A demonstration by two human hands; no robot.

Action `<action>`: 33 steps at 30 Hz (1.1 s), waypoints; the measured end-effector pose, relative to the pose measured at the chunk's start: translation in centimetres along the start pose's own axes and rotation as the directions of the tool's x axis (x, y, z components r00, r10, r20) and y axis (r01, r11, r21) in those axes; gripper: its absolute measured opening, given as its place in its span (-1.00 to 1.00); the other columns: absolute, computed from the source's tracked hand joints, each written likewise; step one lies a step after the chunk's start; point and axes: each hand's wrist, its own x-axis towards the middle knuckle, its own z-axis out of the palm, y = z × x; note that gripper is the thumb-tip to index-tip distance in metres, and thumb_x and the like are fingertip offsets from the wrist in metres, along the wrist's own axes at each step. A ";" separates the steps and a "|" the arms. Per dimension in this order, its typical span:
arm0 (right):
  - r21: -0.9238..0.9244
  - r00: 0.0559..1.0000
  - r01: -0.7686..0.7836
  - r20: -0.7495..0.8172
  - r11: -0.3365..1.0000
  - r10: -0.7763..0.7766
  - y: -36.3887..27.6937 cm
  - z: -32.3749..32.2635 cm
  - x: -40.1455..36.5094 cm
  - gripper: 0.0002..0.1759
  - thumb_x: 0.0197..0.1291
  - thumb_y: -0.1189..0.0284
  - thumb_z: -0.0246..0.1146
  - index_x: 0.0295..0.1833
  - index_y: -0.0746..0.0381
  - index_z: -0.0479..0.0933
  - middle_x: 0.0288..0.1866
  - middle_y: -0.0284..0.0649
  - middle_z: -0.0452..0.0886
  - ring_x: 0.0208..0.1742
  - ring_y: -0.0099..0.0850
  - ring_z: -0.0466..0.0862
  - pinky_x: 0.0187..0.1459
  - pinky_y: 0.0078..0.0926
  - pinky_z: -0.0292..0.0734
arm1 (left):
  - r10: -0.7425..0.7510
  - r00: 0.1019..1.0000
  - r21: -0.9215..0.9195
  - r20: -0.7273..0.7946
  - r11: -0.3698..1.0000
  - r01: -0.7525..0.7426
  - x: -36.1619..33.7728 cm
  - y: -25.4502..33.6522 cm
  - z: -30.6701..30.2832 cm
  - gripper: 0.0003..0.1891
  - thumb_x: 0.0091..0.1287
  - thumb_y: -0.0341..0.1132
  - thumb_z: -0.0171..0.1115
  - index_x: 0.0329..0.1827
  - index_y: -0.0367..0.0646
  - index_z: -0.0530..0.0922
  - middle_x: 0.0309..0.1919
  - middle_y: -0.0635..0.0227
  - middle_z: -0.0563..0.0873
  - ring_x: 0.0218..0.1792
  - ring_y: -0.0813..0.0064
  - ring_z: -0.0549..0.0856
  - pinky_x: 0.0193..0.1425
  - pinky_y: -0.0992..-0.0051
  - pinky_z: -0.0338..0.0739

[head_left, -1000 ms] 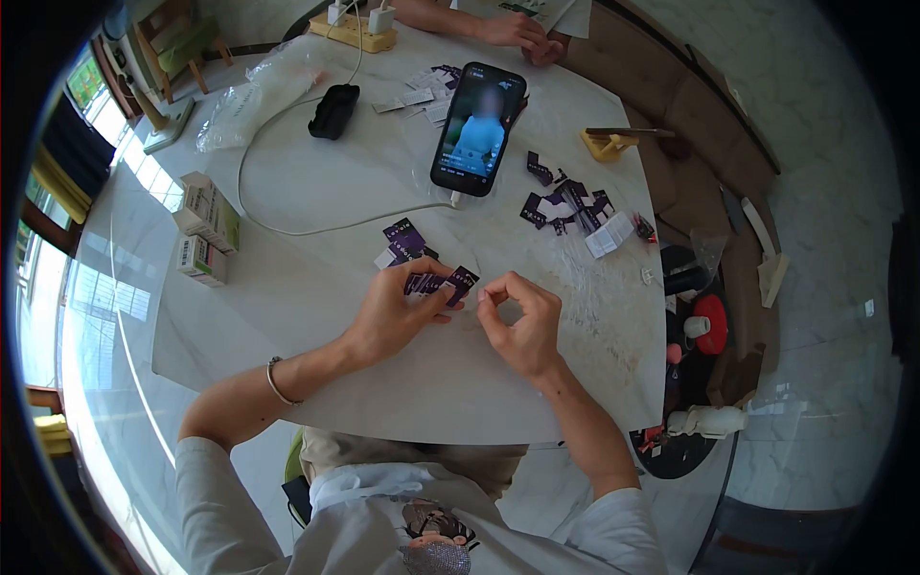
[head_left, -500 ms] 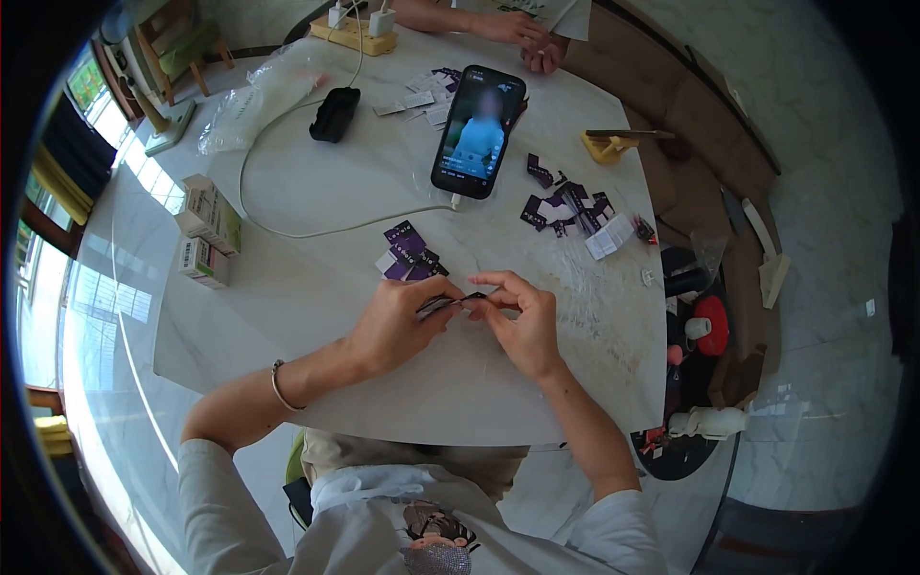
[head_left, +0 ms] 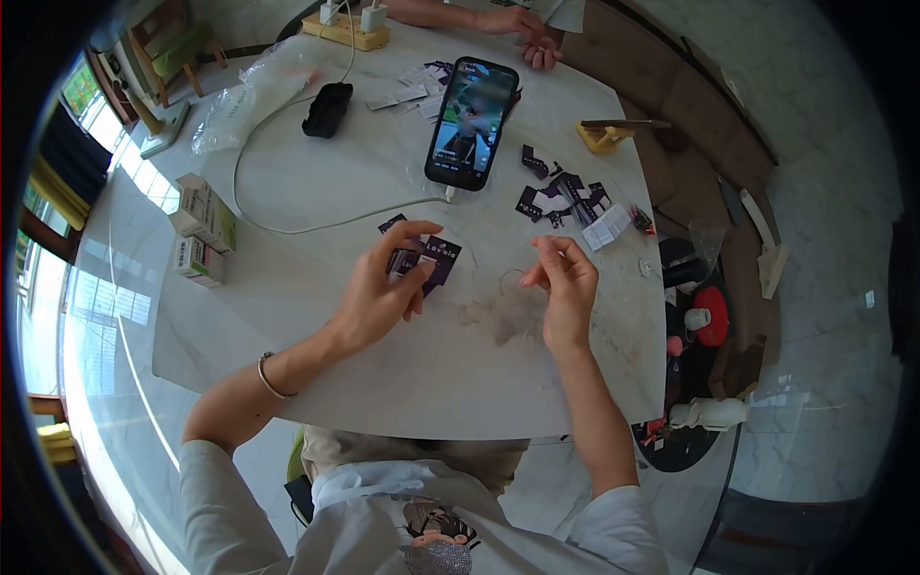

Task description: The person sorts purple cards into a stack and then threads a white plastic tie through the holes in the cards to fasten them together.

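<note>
My left hand [head_left: 374, 297] is over the small pile of purple cards, with a dark purple printed card [head_left: 442, 255] between its thumb and fingers. The hand covers most of the pile; one dark corner [head_left: 392, 223] shows behind the index finger. To the right, my right hand [head_left: 569, 297] is raised above the table with thumb and fingertips pinched together. A thin pale loop [head_left: 511, 280], like thread or cord, hangs at those fingertips.
A phone [head_left: 470, 125] on a charging cable stands beyond my hands. Purple tags [head_left: 565, 199] lie scattered at right, with more paper pieces [head_left: 412, 94] behind. Small boxes [head_left: 203, 216] stand left. Another person's hands [head_left: 532, 36] rest at the far edge.
My hands have drawn apart from their meeting point. The left moved up and left onto the card pile with a card; the right moved right and up with a thin loop.
</note>
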 end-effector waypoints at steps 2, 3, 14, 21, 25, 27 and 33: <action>-0.062 0.999 0.027 -0.022 0.998 -0.028 0.1 -0.1 0.2 -0.77 0.40 0.33 0.28 -0.18 0.30 0.63 -0.53 -0.37 0.61 -0.55 -0.62 0.57 -0.38 -0.62 0.50 | 0.005 0.997 -0.027 -0.079 1.000 -0.007 0.2 -0.1 -0.4 -0.63 0.45 -0.49 0.10 0.32 -0.20 0.42 -0.45 0.46 0.52 -0.62 0.70 0.52 -0.59 0.65 0.41; -0.094 0.999 0.040 -0.032 0.995 -0.043 0.2 -0.1 0.3 -0.78 0.40 0.34 0.28 -0.18 0.30 0.63 -0.52 -0.37 0.61 -0.56 -0.62 0.57 -0.38 -0.62 0.50 | 0.023 0.995 -0.005 -0.099 1.000 -0.023 0.4 0.0 -0.6 -0.62 0.45 -0.49 0.10 0.32 -0.19 0.42 -0.47 0.47 0.50 -0.62 0.70 0.51 -0.59 0.65 0.39; -0.758 0.838 0.517 0.356 0.397 -0.413 2.8 2.0 0.7 -0.84 0.05 0.47 0.45 -0.23 0.16 0.66 -0.22 -0.32 0.59 -0.01 -0.26 0.51 0.07 -0.31 0.41 | 0.275 0.947 0.436 -0.168 0.882 -0.178 0.9 0.0 -1.1 -0.66 0.30 -0.55 0.17 0.15 -0.21 0.57 -0.43 0.33 0.62 -0.52 0.60 0.57 -0.40 0.51 0.47; -0.747 0.851 0.514 0.382 0.421 -0.360 3.7 1.9 1.2 -0.87 0.05 0.48 0.45 -0.27 0.16 0.64 -0.18 -0.31 0.54 0.06 -0.23 0.46 0.20 -0.20 0.28 | 0.175 0.978 0.616 -0.112 0.785 -0.070 0.7 0.1 -1.2 -0.68 0.21 -0.55 0.23 0.05 -0.23 0.62 -0.28 0.10 0.73 -0.38 0.23 0.70 -0.19 0.41 0.57; -0.751 0.842 0.525 0.389 0.400 -0.375 3.6 1.8 1.3 -0.88 0.07 0.49 0.44 -0.30 0.16 0.62 -0.18 -0.30 0.54 0.04 -0.22 0.47 0.19 -0.20 0.28 | 0.297 0.947 0.717 -0.121 0.686 -0.123 0.9 -1.0 -1.6 -0.69 0.22 -0.50 0.28 0.05 -0.22 0.63 -0.20 0.06 0.73 -0.26 0.14 0.73 -0.14 0.33 0.59; -0.762 0.844 0.512 0.359 0.397 -0.398 3.2 1.4 1.5 -0.88 0.07 0.49 0.43 -0.30 0.16 0.61 -0.19 -0.30 0.55 0.02 -0.23 0.48 0.18 -0.20 0.29 | 0.287 0.949 0.758 -0.129 0.645 -0.091 0.8 -0.6 -1.5 -0.71 0.23 -0.48 0.30 0.04 -0.20 0.64 -0.17 0.07 0.71 -0.23 0.11 0.73 -0.14 0.28 0.59; -0.901 0.854 0.361 0.215 0.242 -0.474 1.1 -2.7 2.6 -0.87 0.07 0.45 0.44 -0.28 0.13 0.62 -0.27 -0.33 0.60 -0.05 -0.26 0.52 0.14 -0.22 0.29 | 0.346 0.931 0.833 -0.114 0.545 -0.101 0.5 -1.0 -1.3 -0.79 0.27 -0.45 0.32 -0.04 -0.12 0.67 -0.11 0.25 0.67 -0.29 0.19 0.73 -0.23 0.30 0.59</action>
